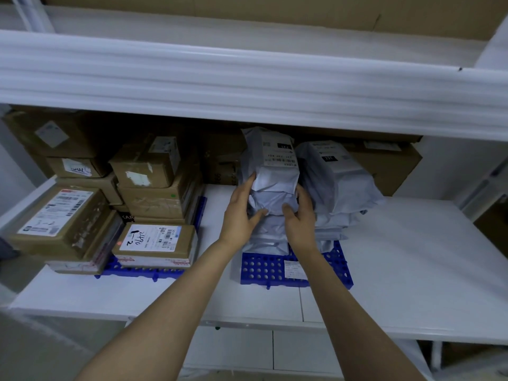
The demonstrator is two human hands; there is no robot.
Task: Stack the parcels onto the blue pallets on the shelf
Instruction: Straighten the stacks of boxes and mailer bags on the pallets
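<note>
A grey plastic-wrapped parcel point(270, 171) with a white label tops a pile of grey bags on the right blue pallet point(264, 270). My left hand point(240, 213) grips its left side and my right hand point(299, 218) grips its right side. A second pile of grey bags point(338, 185) stands right beside it on the same pallet. Stacks of brown cardboard boxes point(154, 174) cover the left blue pallet point(132, 268).
The white shelf board point(412, 257) stretches out to the right of the pallets. A white shelf beam point(247, 86) hangs low overhead. Large brown cartons point(390, 166) stand against the back. A small white label point(294, 269) lies on the right pallet's front.
</note>
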